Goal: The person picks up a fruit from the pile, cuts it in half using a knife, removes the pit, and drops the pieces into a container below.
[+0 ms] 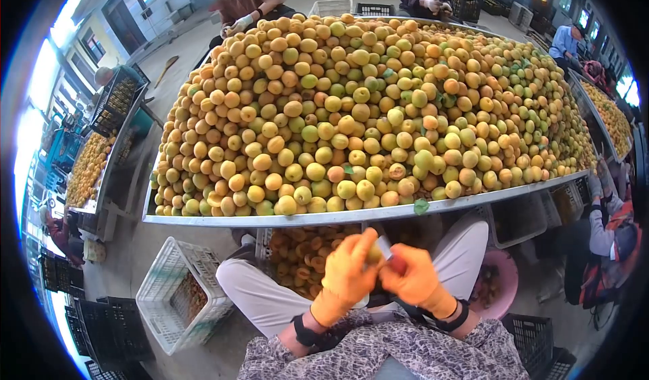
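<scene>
My left hand [346, 273], in an orange glove, is closed around an apricot [373, 254], mostly hidden by the fingers. My gloved right hand [418, 282] grips a small knife [397, 264] by its red handle; the short blade is up against the fruit. Both hands are over my lap, close together. Below and left of them, a crate of halved apricots [297, 257] stands between my knees. Ahead, a metal-edged table [324, 218] bears a large heap of whole apricots [365, 123].
A white plastic crate [162, 299] with what look like pits stands left of my knee. To the right are a pink basin [508, 282] and a black crate [531, 333]. Co-workers sit across the table, and a person [612, 238] sits at its right side.
</scene>
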`<state>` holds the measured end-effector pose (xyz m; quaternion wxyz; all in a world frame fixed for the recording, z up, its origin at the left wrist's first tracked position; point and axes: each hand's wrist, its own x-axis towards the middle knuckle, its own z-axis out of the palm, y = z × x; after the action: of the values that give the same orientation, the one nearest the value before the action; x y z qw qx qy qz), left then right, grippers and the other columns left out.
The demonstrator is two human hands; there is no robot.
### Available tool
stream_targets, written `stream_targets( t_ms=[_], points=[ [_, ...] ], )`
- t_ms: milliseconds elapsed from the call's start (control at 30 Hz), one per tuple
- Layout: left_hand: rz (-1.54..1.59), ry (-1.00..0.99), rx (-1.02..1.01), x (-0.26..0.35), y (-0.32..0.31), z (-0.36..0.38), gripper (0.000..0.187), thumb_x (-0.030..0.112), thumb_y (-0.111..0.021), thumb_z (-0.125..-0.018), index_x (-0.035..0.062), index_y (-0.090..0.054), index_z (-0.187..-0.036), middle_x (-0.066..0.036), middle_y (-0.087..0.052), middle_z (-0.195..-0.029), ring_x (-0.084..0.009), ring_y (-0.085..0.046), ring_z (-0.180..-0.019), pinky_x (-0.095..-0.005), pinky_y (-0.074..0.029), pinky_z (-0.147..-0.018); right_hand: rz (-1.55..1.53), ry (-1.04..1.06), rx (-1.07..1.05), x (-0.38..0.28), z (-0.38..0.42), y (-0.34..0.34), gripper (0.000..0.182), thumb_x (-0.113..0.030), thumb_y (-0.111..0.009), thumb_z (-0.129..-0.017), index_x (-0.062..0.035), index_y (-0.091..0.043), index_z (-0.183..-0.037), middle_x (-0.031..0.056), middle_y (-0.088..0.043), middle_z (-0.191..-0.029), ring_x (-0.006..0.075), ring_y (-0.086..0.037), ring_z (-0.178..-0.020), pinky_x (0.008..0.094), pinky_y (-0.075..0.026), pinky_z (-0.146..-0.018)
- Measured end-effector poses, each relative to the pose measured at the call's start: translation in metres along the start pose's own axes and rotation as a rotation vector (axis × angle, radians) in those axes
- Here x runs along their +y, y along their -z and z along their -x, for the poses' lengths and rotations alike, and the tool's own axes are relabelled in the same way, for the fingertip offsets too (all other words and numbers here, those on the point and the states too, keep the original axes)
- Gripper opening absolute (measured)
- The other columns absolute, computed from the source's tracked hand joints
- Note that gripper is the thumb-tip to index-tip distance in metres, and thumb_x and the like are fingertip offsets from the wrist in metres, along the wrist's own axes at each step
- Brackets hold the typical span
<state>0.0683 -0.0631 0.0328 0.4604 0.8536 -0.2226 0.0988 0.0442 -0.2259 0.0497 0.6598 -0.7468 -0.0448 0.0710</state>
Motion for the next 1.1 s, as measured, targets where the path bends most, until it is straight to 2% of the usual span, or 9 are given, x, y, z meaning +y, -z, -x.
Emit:
stream_targets(
  t_ms=[67,133,200,267,400,633,833,933,1100],
  points=[
    [0.051,0.157,-0.022,-0.008,0.001,-0.014,0.061,0.002,-0.074,-0.066,0.0057,-0.058,-0.125,-0.015,-0.063,-0.103,-0.0261,-0.066,-0.083,-0.0323,-0.054,-0.073,0.174,0.258,-0.036,-0.009,0.004,-0.002,0.012,-0.003,-0.067,-0.079,-0.0002,-0.062,-0.090,0.0019,-0.059,-0.070,0.0089,-0.051,-0.061,0.0254,-0.045,-0.056],
    [0.218,0.214,-0.065,-0.001,0.006,-0.016,0.058,-0.001,-0.074,-0.070,0.0035,-0.057,-0.125,-0.011,-0.064,-0.100,-0.0180,-0.064,-0.086,-0.0274,-0.052,-0.077,-0.078,-0.131,0.265,-0.010,0.004,0.022,0.011,-0.001,-0.067,-0.080,-0.0003,-0.064,-0.091,-0.0016,-0.061,-0.075,0.0063,-0.054,-0.067,0.0240,-0.046,-0.059],
    [0.779,0.506,-0.151,0.002,0.007,-0.012,0.052,-0.007,-0.070,-0.074,0.0017,-0.057,-0.124,-0.006,-0.063,-0.101,-0.0155,-0.062,-0.093,-0.0267,-0.051,-0.084,0.068,0.011,0.392,0.011,-0.006,0.046,0.020,-0.003,-0.069,-0.081,0.0002,-0.064,-0.100,0.0020,-0.063,-0.082,0.0095,-0.058,-0.074,0.0246,-0.048,-0.066],
    [0.824,0.521,-0.163,0.002,0.005,-0.011,0.049,-0.012,-0.066,-0.076,0.0012,-0.057,-0.123,-0.005,-0.062,-0.106,-0.0162,-0.062,-0.100,-0.0292,-0.050,-0.089,0.538,0.210,0.360,0.015,-0.008,0.061,0.025,-0.012,-0.070,-0.085,0.0009,-0.061,-0.105,0.0058,-0.064,-0.085,0.0133,-0.059,-0.077,0.0276,-0.049,-0.071],
    [0.918,0.381,-0.148,-0.007,0.000,-0.006,0.053,-0.008,-0.070,-0.076,0.0002,-0.053,-0.126,-0.010,-0.057,-0.116,-0.0196,-0.062,-0.104,-0.0301,-0.051,-0.090,0.187,0.071,0.452,0.011,0.009,0.059,0.028,-0.022,-0.066,-0.091,0.0008,-0.059,-0.106,0.0077,-0.063,-0.085,0.0168,-0.060,-0.079,0.0308,-0.048,-0.073],
    [1.216,0.487,-0.294,-0.003,0.027,-0.009,0.062,0.018,-0.072,-0.082,0.0009,-0.045,-0.135,-0.011,-0.057,-0.118,-0.0165,-0.058,-0.103,-0.0260,-0.048,-0.087,-0.511,-0.274,-0.094,-0.022,0.032,0.039,0.050,-0.051,-0.055,-0.093,-0.0019,-0.057,-0.099,0.0000,-0.048,-0.062,0.0055,-0.039,-0.043,0.0195,-0.026,-0.039],
    [1.140,0.477,-0.391,0.013,0.036,0.000,0.062,0.031,-0.065,-0.087,0.0032,-0.044,-0.137,0.002,-0.054,-0.106,-0.0027,-0.039,-0.074,-0.0166,-0.030,-0.063,-0.519,-0.280,-0.255,-0.040,0.028,0.020,0.044,-0.046,-0.051,-0.097,-0.0026,-0.057,-0.095,-0.0028,-0.042,-0.061,0.0049,-0.033,-0.047,0.0202,-0.025,-0.043],
    [1.156,0.509,-0.411,0.009,0.040,0.004,0.077,0.038,-0.074,-0.083,0.0005,-0.038,-0.140,-0.006,-0.058,-0.103,-0.0098,-0.053,-0.083,-0.0226,-0.045,-0.073,-0.506,-0.263,-0.230,-0.035,0.030,0.017,0.042,-0.045,-0.052,-0.098,-0.0034,-0.057,-0.095,-0.0033,-0.043,-0.061,0.0041,-0.034,-0.050,0.0200,-0.025,-0.045],
    [1.181,0.490,-0.389,0.011,0.043,0.007,0.076,0.039,-0.073,-0.083,0.0004,-0.039,-0.139,-0.005,-0.056,-0.102,-0.0094,-0.052,-0.084,-0.0219,-0.045,-0.073,-0.451,-0.281,-0.185,-0.037,0.033,0.012,0.047,-0.049,-0.056,-0.094,-0.0025,-0.057,-0.093,-0.0042,-0.044,-0.061,0.0038,-0.035,-0.049,0.0203,-0.025,-0.045]
  ],
)
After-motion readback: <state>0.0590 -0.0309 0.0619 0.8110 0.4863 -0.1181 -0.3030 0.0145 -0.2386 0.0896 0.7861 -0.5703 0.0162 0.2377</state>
